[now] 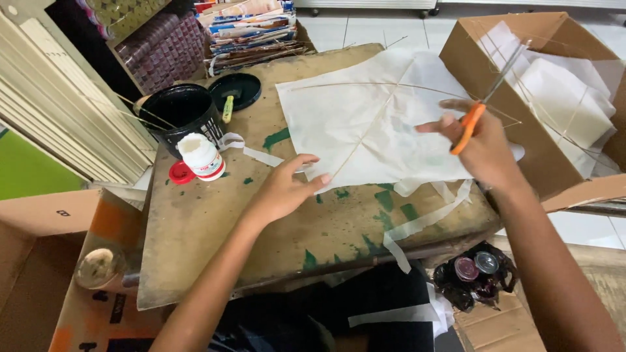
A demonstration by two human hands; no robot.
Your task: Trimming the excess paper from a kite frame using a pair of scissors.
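Head view, near to far. Closest to the camera, a loose white paper strip lies on dark cloth at the desk's near edge, beside a black bag with two small lidded pots. The desk is a worn brown board stained with green paint.

The left hand rests flat on the desk, fingers spread and relaxed, holding nothing; its fingertips touch the near-left edge of the white paper kite. The right hand hovers over the kite's right side and grips orange-handled scissors, blades pointing up and away.

The kite is a thin, slightly creased white sheet lying flat on the desk's far right half. A slim bamboo spine crosses it diagonally, and a bowed cross stick arcs across its upper part. Cut paper strips trail from its near edge over the desk's rim.

Left of the kite stand a white glue bottle with its red cap off beside it, and a black tub. Far right, a cardboard box holds more white kites.
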